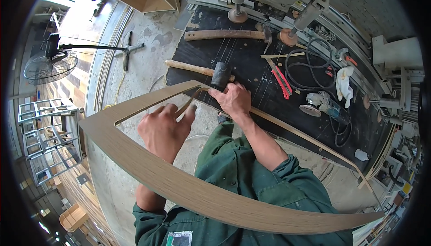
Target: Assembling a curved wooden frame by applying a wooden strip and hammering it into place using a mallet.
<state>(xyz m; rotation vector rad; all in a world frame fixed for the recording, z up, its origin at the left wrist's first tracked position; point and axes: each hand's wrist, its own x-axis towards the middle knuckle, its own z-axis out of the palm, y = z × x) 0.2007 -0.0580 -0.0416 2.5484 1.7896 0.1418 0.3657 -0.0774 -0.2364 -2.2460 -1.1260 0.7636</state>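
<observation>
Brown strip partly behind left hand

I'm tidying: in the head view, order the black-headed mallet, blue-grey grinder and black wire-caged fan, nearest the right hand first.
1. Black-headed mallet, beyond the right hand.
2. Blue-grey grinder, to its right.
3. Fan, far left.

Hands in view: two, one left hand and one right hand. At both hands: one wooden frame and one thin strip. One counter, beyond the hands, bears one black-headed mallet and one hammer. Right of the hands: one red cutter, one corded power tool, one white cloth. Left of the hands: one fan.
</observation>
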